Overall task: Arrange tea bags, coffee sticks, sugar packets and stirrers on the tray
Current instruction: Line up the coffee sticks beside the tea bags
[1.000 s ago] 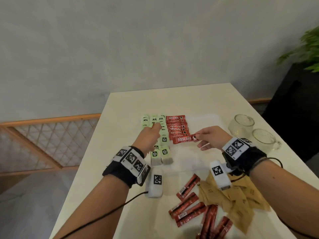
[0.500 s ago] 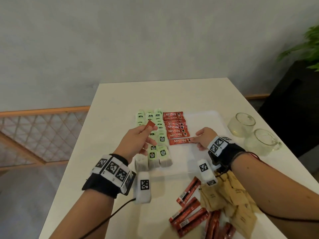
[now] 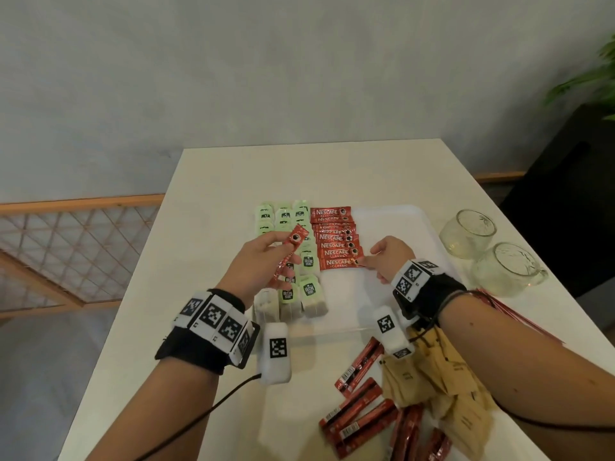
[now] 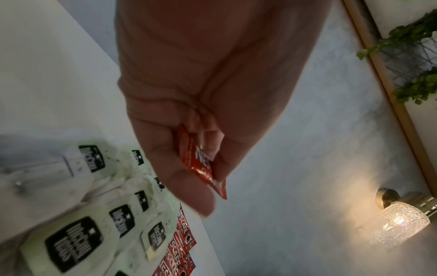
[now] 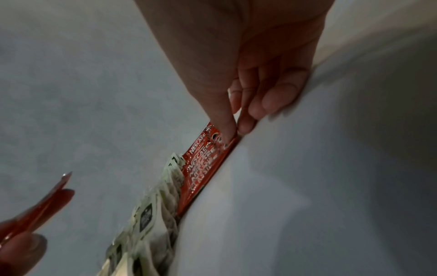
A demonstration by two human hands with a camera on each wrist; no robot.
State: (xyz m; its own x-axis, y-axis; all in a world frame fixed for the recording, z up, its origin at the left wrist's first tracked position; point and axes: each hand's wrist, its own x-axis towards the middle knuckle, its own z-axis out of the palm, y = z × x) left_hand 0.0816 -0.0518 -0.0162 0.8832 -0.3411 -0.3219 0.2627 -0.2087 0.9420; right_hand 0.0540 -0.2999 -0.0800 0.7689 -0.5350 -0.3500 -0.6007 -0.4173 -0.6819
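While a second ago the left hand [image 3: 263, 261] rested low on the tea bags [image 3: 293, 257], it has since lifted clear with a coffee stick [image 3: 289, 256] pinched between thumb and fingers, tilted above the tea bag rows. The right hand [image 3: 392, 257] stays put, its fingertips [image 5: 227, 130] pressing the end of the nearest stick in the stack of coffee sticks [image 3: 337, 241] on the tray [image 3: 396, 224]; whether it pinches or only presses I cannot tell. That stick looks bound for the stack next. Counted: about seven sticks laid out, three columns of tea bags, some eight loose sticks [image 3: 369, 417] near the sugar packets [image 3: 442, 394], two glass cups [image 3: 489, 251].
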